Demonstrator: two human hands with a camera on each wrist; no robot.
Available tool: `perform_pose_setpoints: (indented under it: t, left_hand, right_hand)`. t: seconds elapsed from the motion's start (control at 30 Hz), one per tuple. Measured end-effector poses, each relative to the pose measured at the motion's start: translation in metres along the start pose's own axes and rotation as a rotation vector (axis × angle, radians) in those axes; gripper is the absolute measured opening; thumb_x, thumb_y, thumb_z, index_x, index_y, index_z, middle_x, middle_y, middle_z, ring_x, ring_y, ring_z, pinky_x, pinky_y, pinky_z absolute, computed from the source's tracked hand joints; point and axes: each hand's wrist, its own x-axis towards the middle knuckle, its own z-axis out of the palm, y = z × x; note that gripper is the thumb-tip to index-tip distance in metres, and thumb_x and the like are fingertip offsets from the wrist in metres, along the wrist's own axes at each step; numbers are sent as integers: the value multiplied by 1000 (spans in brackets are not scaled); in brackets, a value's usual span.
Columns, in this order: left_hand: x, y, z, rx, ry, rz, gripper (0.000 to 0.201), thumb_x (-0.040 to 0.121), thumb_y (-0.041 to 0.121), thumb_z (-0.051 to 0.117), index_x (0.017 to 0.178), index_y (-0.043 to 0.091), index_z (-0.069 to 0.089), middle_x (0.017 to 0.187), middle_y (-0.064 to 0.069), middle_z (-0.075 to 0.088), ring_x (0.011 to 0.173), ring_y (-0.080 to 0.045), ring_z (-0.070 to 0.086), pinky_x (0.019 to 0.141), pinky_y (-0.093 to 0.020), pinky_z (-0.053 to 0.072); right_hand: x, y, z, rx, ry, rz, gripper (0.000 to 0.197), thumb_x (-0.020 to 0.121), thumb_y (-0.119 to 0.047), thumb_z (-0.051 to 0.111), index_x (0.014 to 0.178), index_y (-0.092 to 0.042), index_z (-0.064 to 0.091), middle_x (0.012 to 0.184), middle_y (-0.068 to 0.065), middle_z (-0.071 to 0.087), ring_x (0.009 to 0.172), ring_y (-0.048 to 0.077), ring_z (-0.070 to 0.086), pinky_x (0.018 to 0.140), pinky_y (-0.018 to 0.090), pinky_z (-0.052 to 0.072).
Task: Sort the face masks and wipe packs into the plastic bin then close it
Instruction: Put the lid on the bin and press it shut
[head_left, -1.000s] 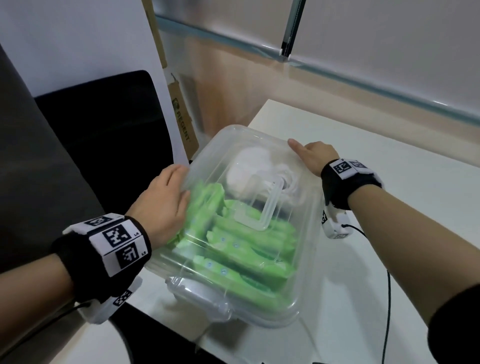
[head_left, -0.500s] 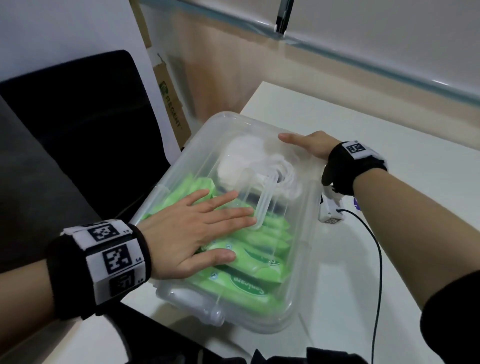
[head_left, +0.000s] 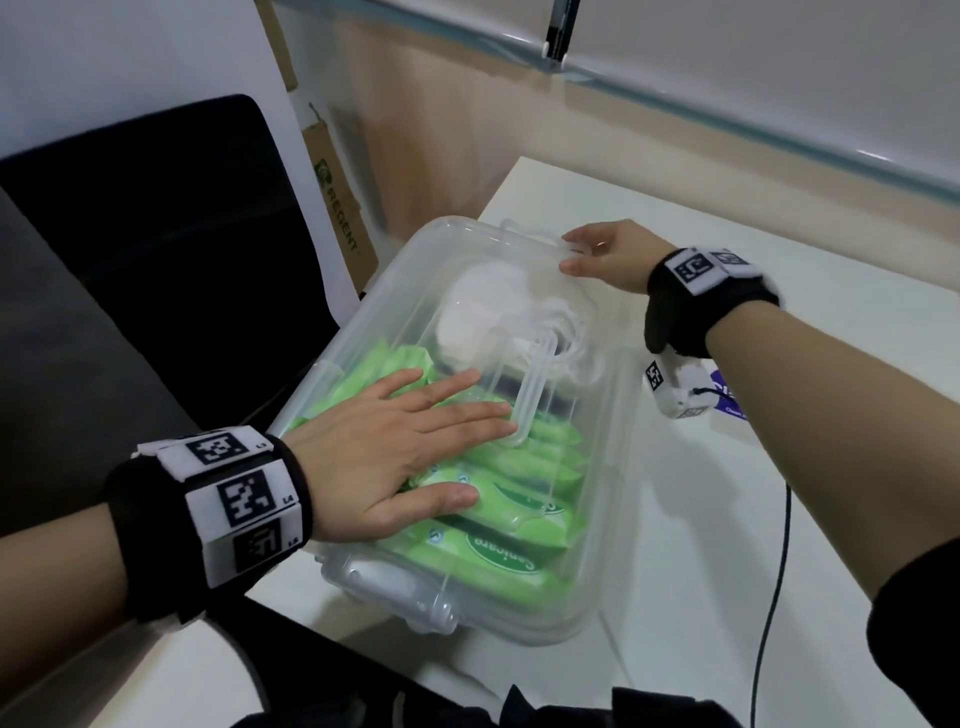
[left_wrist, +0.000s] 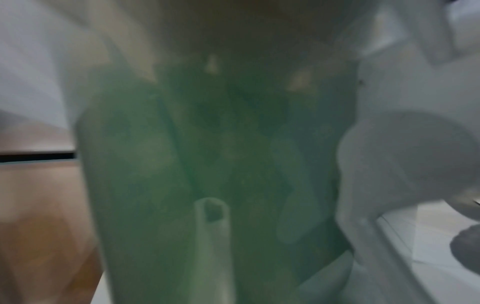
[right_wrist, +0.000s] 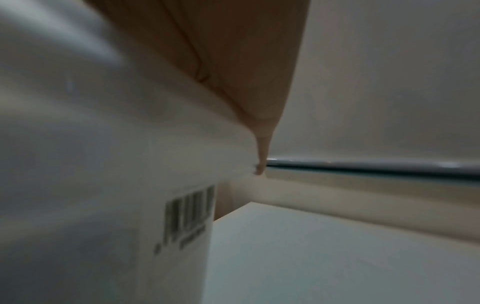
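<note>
The clear plastic bin (head_left: 605, 525) stands on the white table (head_left: 810, 364) with its lid (head_left: 597, 415) on. Green wipe packs (head_left: 519, 551) fill its near part and white face masks (head_left: 467, 306) lie at its far end. My left hand (head_left: 395, 452) lies flat on the lid over the packs, fingers straight, fingertips at the lid handle (head_left: 530, 395). My right hand (head_left: 602, 254) rests on the lid's far right corner, fingers extended along the rim. In the left wrist view the packs (left_wrist: 207, 154) show as a green blur. In the right wrist view my palm (right_wrist: 233, 61) lies on the bin (right_wrist: 103, 164).
A black chair (head_left: 156, 234) stands to the left of the table, with a cardboard box (head_left: 337, 208) leaning behind it. A black cable (head_left: 774, 597) runs over the table right of the bin. A blue-printed item (head_left: 727, 405) lies under my right wrist.
My left hand left the bin's left side and now lies flat on top of the lid. My right hand slid further to the far corner of the lid.
</note>
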Motion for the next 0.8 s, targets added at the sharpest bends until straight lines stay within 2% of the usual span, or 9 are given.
perform_pose_setpoints:
  t: [0.07,0.17,0.23,0.3,0.33,0.43,0.53,0.67,0.8]
  left_hand:
    - [0,0,0,5,3,-3,61,92,63,13,148,38,16,154,23,15,144,-3,-5,115,-37,6]
    - [0,1,1,4,10,-2,62,92,63,13,148,37,18,154,23,15,144,-2,-6,116,-37,7]
    - [-2,4,-1,-13,66,24,63,93,61,19,147,31,27,153,17,24,145,-8,5,115,-40,19]
    - [-7,9,-4,-3,116,93,67,92,63,25,144,22,34,150,5,37,142,-17,24,108,-46,34]
    - [-12,11,-4,35,106,134,73,89,67,28,144,19,34,149,-1,38,140,-20,30,107,-49,36]
    - [-23,14,-3,238,-21,220,103,72,82,38,148,15,23,154,-13,24,142,-28,24,113,-51,24]
    - [-31,13,0,414,-106,263,127,49,81,57,150,15,18,155,-16,18,142,-32,17,110,-50,15]
    - [-41,13,6,500,-95,286,129,45,67,73,150,19,17,155,-15,16,143,-31,12,106,-48,18]
    - [-45,21,12,520,-25,264,123,47,52,74,150,16,17,153,-15,21,137,-31,25,104,-50,23]
  right_hand:
    - [2,-10,2,-166,60,-5,46,92,-28,60,135,-13,51,139,6,52,128,22,46,98,21,31]
    - [7,-27,9,-402,149,-20,37,95,-20,54,127,-3,57,136,15,52,127,29,45,99,28,34]
    - [10,-35,12,-494,166,-9,31,96,-14,51,121,2,59,131,19,55,122,33,49,94,32,40]
    - [12,-38,16,-553,146,-4,28,97,-10,46,116,6,60,126,21,56,118,35,52,90,34,43]
    - [12,-37,18,-570,140,-5,28,98,-8,44,116,6,59,126,22,55,117,35,52,89,35,43]
    - [11,-35,20,-614,151,-14,29,98,-6,41,120,5,58,127,22,53,118,36,51,90,36,42]
    - [9,-33,19,-637,157,-8,29,97,-6,44,120,3,60,127,22,55,118,36,52,89,35,42]
    - [9,-32,19,-626,176,-15,28,96,-6,46,118,2,61,127,21,55,117,35,52,88,33,43]
    - [9,-32,19,-616,176,-5,26,96,-6,45,115,3,61,127,21,54,117,35,51,86,33,42]
